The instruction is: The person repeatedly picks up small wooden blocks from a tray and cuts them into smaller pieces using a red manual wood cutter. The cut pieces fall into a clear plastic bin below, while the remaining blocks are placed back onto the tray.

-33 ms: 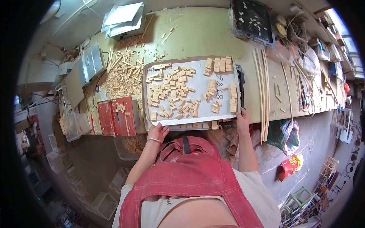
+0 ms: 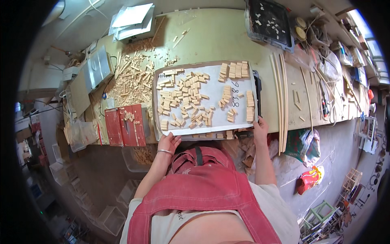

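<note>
A shallow tray lined with white paper lies at the front of the bench. Small wooden blocks lie scattered over its left half, while more blocks stand in tight rows toward its right side. My left hand grips the tray's near left corner, its fingers partly hidden at the edge. At the near right corner my right hand is closed on the edge, thumb toward the top. Beneath the near edge shows a second layer holding more blocks.
Left of the tray sit a red metal machine and a heap of wood offcuts. Long wooden strips lie to the right, overhanging the bench's front edge. A black tray stands at the back right. Bags lie below the bench.
</note>
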{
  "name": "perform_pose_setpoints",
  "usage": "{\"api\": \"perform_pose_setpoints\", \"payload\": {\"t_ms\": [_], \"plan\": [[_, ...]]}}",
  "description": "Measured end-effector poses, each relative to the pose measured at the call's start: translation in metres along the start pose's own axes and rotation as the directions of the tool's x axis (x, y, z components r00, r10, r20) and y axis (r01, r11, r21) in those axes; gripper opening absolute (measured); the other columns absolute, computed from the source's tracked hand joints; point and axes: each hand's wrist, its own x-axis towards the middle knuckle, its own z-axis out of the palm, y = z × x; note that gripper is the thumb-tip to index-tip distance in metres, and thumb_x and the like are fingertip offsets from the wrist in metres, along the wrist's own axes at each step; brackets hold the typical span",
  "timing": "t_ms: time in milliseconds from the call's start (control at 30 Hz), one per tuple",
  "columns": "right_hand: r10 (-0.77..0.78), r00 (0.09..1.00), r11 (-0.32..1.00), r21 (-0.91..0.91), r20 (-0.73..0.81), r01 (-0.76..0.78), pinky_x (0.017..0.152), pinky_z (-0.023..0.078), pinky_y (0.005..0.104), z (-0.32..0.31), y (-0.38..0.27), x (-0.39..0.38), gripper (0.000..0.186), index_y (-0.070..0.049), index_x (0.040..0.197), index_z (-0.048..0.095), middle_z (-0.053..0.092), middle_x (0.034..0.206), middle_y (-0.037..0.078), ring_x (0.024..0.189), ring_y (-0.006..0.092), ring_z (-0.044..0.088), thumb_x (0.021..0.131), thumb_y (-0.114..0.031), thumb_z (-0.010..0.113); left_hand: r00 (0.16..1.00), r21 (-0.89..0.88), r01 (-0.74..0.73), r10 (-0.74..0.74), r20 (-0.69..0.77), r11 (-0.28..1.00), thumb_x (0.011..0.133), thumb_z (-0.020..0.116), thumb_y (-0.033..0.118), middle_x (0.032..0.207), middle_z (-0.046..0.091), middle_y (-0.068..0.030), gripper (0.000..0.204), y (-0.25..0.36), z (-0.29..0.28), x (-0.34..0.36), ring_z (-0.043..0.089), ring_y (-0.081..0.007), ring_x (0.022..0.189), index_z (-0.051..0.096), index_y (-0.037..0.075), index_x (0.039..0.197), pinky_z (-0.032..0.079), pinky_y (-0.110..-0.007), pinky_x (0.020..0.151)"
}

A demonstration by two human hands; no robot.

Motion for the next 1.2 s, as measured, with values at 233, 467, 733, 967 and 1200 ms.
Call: {"api": "perform_pose_setpoints", "payload": {"t_ms": [233, 467, 733, 967, 1200], "plan": [[0.084, 0.996, 0.992, 0.086, 0.038, -0.087, 0.069, 0.067, 0.0362, -0.006, -0.023, 0.013, 0.036, 0.006, 0.134, 0.065, 0.074, 0.112, 0.011, 0.088, 0.0198, 0.074, 0.100, 0.004, 0.054, 0.993, -0.032, -0.108, 0.109, 0.045, 0.994, 0.111, 0.058, 0.015, 0.115, 0.072, -0.0122, 0.024, 0.015, 0.019, -0.025, 0.077, -0.0321, 0.098, 0.053, 0.007, 0.132, 0.064, -0.044, 0.081], [0.092, 0.988, 0.994, 0.053, 0.123, -0.099, 0.073, 0.069, 0.0390, 0.054, -0.083, 0.084, 0.030, 0.008, 0.125, 0.067, 0.072, 0.112, 0.016, 0.088, 0.0253, 0.076, 0.098, 0.004, 0.054, 0.959, -0.085, -0.277, 0.280, 0.032, 0.957, 0.109, 0.059, 0.013, 0.103, 0.071, -0.0124, 0.017, 0.092, 0.085, 0.013, 0.077, -0.0310, 0.087, 0.054, 0.005, 0.123, 0.064, -0.042, 0.069], [0.075, 0.993, 0.995, 0.053, 0.090, -0.080, 0.071, 0.069, 0.0439, 0.097, -0.096, 0.165, 0.030, 0.011, 0.123, 0.066, 0.072, 0.112, 0.018, 0.089, 0.0297, 0.075, 0.095, 0.004, 0.059, 0.974, -0.070, -0.226, 0.223, -0.046, 0.972, 0.109, 0.055, 0.010, 0.105, 0.071, -0.0158, 0.017, 0.153, 0.135, 0.091, 0.076, -0.0312, 0.085, 0.055, 0.002, 0.123, 0.063, -0.040, 0.062], [0.085, 0.993, 0.996, -0.028, 0.077, -0.084, 0.070, 0.068, 0.0385, 0.125, -0.112, 0.207, 0.030, 0.009, 0.128, 0.066, 0.072, 0.113, 0.017, 0.091, 0.0285, 0.074, 0.100, 0.001, 0.058, 0.972, -0.035, -0.222, 0.218, -0.090, 0.975, 0.109, 0.056, 0.016, 0.113, 0.073, -0.0176, 0.021, 0.190, 0.157, 0.165, 0.077, -0.0356, 0.096, 0.056, -0.002, 0.121, 0.067, -0.045, 0.071], [0.136, 0.990, 0.987, 0.077, 0.035, -0.138, 0.068, 0.069, 0.0404, 0.149, -0.116, 0.230, 0.031, 0.015, 0.128, 0.060, 0.067, 0.122, 0.024, 0.094, 0.0353, 0.073, 0.099, 0.006, 0.053, 0.975, -0.003, -0.218, 0.218, -0.047, 0.976, 0.114, 0.044, 0.016, 0.137, 0.067, -0.0170, 0.028, 0.205, 0.187, 0.166, 0.071, -0.0326, 0.122, 0.054, 0.001, 0.136, 0.063, -0.041, 0.084]]}}
